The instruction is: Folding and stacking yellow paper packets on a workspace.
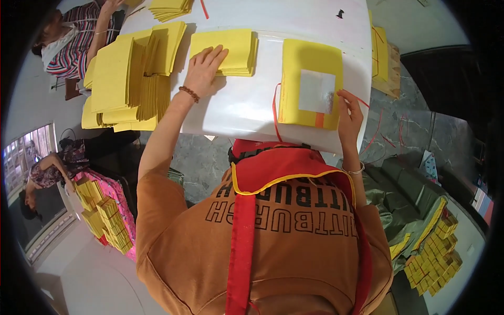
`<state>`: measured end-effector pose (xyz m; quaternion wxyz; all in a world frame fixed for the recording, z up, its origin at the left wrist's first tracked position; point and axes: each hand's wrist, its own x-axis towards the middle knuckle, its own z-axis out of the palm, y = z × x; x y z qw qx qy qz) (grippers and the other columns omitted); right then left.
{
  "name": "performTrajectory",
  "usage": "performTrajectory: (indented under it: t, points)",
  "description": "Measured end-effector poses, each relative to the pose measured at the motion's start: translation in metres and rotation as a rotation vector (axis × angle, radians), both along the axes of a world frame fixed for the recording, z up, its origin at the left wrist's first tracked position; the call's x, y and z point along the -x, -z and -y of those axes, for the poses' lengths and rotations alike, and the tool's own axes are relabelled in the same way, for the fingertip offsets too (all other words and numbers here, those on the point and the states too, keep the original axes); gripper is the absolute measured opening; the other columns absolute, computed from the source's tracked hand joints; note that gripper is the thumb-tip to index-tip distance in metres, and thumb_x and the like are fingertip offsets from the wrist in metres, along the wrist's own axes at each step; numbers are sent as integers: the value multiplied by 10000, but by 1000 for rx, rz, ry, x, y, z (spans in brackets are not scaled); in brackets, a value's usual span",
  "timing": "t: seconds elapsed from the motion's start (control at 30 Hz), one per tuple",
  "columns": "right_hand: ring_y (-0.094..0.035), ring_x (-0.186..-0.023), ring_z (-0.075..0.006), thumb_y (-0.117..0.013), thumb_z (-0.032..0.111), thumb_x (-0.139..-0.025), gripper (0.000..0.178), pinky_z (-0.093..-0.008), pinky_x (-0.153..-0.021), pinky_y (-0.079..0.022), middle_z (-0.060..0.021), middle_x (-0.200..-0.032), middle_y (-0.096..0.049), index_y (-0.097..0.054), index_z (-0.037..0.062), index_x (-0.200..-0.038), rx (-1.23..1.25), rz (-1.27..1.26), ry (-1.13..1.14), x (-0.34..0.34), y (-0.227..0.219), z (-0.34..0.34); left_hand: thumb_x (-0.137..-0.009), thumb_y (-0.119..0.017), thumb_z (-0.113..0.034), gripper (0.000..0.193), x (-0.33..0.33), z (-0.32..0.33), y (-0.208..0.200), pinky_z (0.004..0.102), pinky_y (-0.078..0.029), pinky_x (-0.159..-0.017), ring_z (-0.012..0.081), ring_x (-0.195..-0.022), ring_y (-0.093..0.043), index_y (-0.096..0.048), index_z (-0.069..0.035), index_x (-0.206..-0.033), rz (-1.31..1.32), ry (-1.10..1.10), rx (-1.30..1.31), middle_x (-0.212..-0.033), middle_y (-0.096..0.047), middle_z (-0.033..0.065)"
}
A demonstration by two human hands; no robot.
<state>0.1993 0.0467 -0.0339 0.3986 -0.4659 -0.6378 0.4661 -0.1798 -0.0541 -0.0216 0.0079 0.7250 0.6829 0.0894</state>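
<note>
My left hand [206,68] lies flat on a low stack of yellow paper sheets [231,44], fingers stretched over its left part. To the right, a thicker yellow paper bundle [312,55] lies on the white table, with a silvery square [317,92] on its top. A short orange-red strip [319,120] shows below that square. At the bundle's right edge my right hand [349,113] is closed in a pinch on a thin red tie strip, whose end [359,98] sticks out to the right. Another red strip length [275,107] hangs along the bundle's left side toward the table's near edge.
Tall yellow paper stacks [115,73] stand at the table's left, another [170,8] farther back. A small black object [340,14] lies at the far right. Two other people [79,47] are on the left. Yellow bundles [436,257] are piled at lower right.
</note>
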Motion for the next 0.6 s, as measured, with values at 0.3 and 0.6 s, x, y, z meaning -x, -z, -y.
performTrajectory:
  t: [0.3, 0.6]
  points:
    - [-565, -925, -125, -542, 89, -882, 194, -262, -787, -438, -56, -1009, -624, -608, 21, -1052, 136, -27, 62, -16, -1, 7, -611, -556, -14, 748, -52, -13, -49, 459, -278, -1004, 314, -1238, -354, -423, -158, -1334, -32, 85, -164, -1371, -380, 133]
    - [-548, -1047, -193, -614, 217, -823, 181, -384, -941, -290, -6, -984, -652, -673, 141, -976, -386, 446, -175, -18, 20, 4, -738, -669, -246, 428, -182, -8, 6, 379, -391, -857, 263, -1072, -471, -581, -80, -1123, 209, 393, -57, -1198, -514, 96]
